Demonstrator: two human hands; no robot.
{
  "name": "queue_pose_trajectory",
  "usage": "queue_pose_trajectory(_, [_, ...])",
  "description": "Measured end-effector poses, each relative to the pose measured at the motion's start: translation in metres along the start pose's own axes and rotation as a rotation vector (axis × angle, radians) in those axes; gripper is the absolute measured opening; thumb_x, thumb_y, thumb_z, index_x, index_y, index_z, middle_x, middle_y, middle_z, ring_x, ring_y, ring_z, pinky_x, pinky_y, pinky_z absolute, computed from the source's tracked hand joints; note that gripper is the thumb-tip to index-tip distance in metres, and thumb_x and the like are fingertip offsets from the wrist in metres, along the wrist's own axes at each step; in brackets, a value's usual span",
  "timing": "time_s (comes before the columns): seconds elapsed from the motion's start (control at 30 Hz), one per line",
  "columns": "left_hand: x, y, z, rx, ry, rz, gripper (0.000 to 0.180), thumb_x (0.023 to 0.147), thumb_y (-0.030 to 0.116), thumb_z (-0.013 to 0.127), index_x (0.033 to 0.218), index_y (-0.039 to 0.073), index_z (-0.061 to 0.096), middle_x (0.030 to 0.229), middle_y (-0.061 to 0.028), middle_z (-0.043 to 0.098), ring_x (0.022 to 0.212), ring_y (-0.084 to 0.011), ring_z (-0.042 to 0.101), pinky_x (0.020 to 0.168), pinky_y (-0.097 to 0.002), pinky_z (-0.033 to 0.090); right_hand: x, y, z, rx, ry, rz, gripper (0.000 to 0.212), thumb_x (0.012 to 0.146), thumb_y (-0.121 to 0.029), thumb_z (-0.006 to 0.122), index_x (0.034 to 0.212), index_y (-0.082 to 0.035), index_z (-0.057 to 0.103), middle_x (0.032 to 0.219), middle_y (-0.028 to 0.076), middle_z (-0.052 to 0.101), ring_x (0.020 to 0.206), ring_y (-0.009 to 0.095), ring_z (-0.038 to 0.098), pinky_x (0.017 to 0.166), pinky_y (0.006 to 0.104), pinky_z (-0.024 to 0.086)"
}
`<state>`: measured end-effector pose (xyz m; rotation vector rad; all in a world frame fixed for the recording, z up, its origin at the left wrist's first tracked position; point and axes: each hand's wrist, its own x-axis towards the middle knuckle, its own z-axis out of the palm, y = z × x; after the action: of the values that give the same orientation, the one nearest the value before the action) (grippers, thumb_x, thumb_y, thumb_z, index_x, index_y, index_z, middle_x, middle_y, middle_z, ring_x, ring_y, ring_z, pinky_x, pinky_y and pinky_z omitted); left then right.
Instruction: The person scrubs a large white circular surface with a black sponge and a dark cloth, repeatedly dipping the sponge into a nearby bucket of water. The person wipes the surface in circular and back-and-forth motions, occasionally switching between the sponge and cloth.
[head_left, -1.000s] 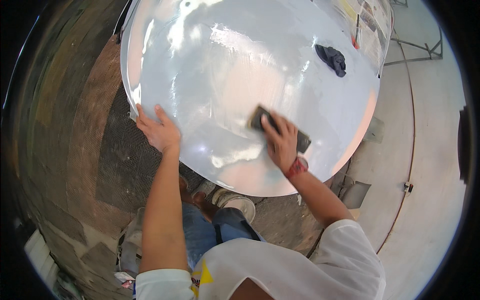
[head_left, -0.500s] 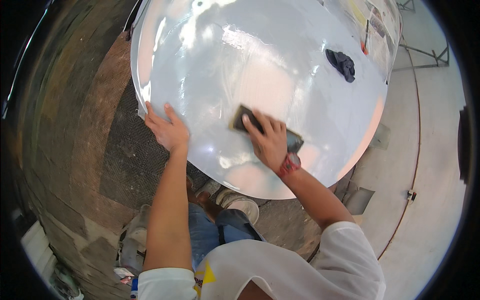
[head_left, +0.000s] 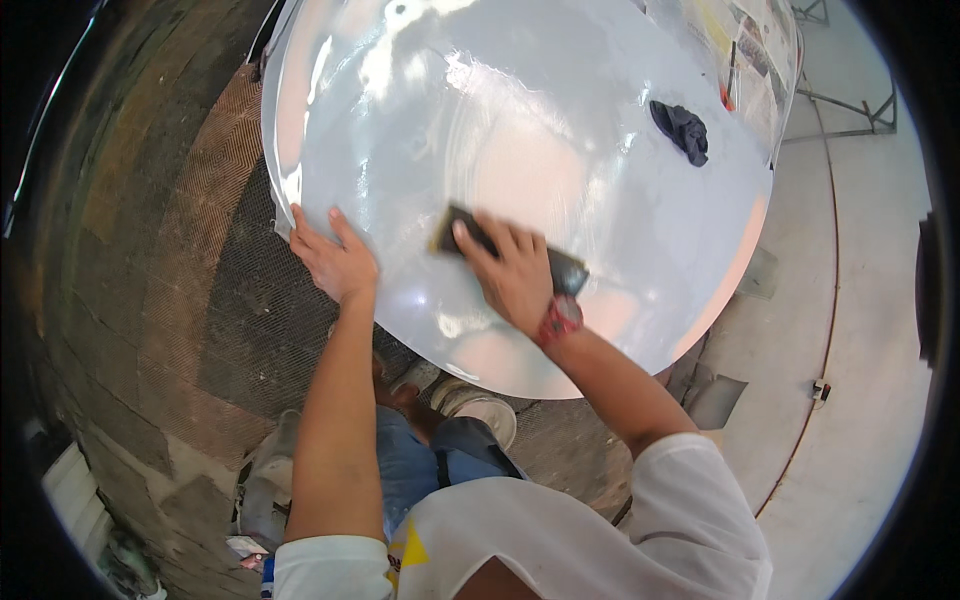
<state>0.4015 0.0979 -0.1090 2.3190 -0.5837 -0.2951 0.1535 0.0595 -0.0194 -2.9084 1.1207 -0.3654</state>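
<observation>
A large, glossy, wet-looking pale grey car hood [head_left: 400, 170] with peach patches spreads out before me. My right hand [head_left: 517, 275] is wrapped over a long dark sanding block [head_left: 570, 272] with a yellowish edge, pressed against the hood's near middle. Just beyond the block is a broad peach patch, with curved wet streaks around it. My left hand [head_left: 335, 262] lies flat at the hood's near left edge, fingers apart, holding nothing.
A crumpled dark cloth [head_left: 680, 132] lies on the hood's right side. Paper masking [head_left: 768, 55] covers the area beyond it. Below the near edge stands a pale round bucket [head_left: 490, 415] by my legs. A cable [head_left: 836, 250] runs along the pale surface at right.
My right hand and the sanding block have slid a little to the left across the hood. My left hand stays at the edge.
</observation>
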Motion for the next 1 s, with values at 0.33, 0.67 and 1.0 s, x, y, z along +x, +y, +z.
queue_pose_trajectory(0.33, [-0.005,0.005,0.005,-0.046,-0.011,0.016,0.072,0.116,0.054,0.048,0.175,0.016,0.030,0.167,-0.0263,0.038,0.147,-0.0487,0.054,0.117,-0.0573,0.051,0.145,0.071,-0.015,-0.113,0.206,0.119,0.057,0.102,-0.016,0.073,0.157,-0.021,0.059,0.147,0.012,0.065,0.122,0.036,0.063,0.101,0.0521,0.049])
queue_pose_trajectory(0.67, [-0.004,0.005,0.002,-0.011,-0.016,0.015,0.074,0.116,0.053,0.047,0.176,0.014,0.028,0.165,-0.0281,0.038,0.141,-0.0474,0.058,0.111,-0.0591,0.053,0.017,0.091,-0.033,-0.104,0.043,-0.042,0.067,0.094,-0.017,0.079,0.159,-0.024,0.062,0.155,0.011,0.062,0.130,0.035,0.062,0.105,0.0529,0.048])
queue_pose_trajectory(1.0, [-0.001,-0.001,0.001,-0.013,-0.017,-0.032,0.074,0.115,0.055,0.049,0.175,0.016,0.032,0.167,-0.0235,0.039,0.146,-0.0454,0.056,0.117,-0.0571,0.050,-0.062,0.063,-0.045,-0.036,-0.062,0.035,0.074,0.090,-0.011,0.083,0.159,-0.024,0.062,0.159,0.014,0.059,0.133,0.035,0.062,0.106,0.0503,0.049])
